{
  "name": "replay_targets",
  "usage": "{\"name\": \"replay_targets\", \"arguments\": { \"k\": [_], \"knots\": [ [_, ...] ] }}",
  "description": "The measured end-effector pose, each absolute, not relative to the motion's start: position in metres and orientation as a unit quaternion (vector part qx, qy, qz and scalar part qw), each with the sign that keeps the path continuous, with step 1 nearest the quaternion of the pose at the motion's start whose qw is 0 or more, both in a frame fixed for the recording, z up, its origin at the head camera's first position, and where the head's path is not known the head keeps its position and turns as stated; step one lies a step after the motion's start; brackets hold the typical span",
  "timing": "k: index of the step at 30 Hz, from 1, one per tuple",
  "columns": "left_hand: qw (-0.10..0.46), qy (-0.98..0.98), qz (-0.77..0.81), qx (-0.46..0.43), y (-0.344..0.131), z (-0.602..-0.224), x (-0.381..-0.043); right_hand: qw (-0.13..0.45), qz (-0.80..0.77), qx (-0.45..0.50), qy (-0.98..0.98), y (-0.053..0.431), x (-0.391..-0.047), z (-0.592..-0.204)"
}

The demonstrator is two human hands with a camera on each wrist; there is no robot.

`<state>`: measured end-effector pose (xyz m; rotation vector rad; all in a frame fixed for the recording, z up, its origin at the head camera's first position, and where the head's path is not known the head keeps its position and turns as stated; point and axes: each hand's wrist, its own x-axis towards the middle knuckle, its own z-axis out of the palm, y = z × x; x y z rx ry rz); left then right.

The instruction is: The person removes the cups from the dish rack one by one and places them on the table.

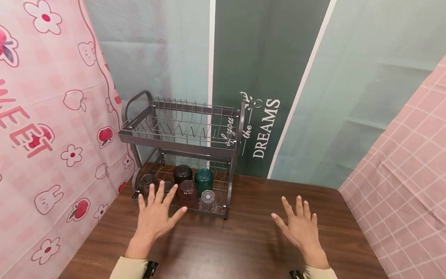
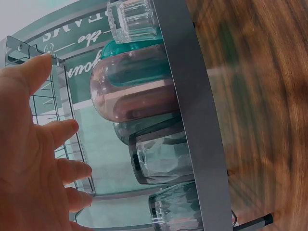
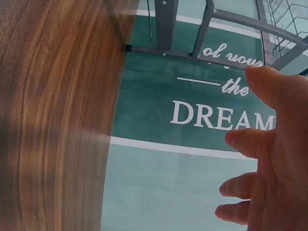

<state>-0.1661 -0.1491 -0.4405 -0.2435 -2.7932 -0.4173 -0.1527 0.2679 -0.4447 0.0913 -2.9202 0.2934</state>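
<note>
My left hand (image 1: 155, 217) hovers with fingers spread in front of the lower tier of a dark grey two-tier dish rack (image 1: 181, 144). Upside-down glasses stand on that tier: a teal glass (image 1: 204, 181), a dark glass (image 1: 182, 173), a pinkish glass (image 1: 187, 195), a small clear glass (image 1: 208, 200) and a grey glass (image 1: 147, 182) at the left. Another grey faceted glass (image 2: 163, 156) shows in the left wrist view, partly hidden by my fingers in the head view. Over the table to the right, my right hand (image 1: 302, 229) is spread, touching nothing.
The brown wooden table (image 1: 258, 240) lies under the rack and both hands. Behind it hangs a green curtain (image 1: 265, 58) with white lettering. Pink printed cloth (image 1: 59, 128) covers the left side, and pink checked cloth (image 1: 404, 186) the right. The rack's upper tier holds only wire dividers.
</note>
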Motion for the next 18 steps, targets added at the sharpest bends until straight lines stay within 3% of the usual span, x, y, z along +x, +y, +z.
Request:
{"name": "replay_targets", "arguments": {
  "k": [11,18],
  "knots": [
    [0.156,-0.972,-0.151,-0.085,-0.1502,-0.442,-0.1662,0.099,0.095,0.028,-0.99,0.2672,-0.1517,-0.4453],
    [0.235,-0.958,-0.129,-0.104,-0.1534,-0.4412,-0.1691,0.184,0.045,0.091,-0.978,0.2664,-0.1561,-0.4443]
  ]
}}
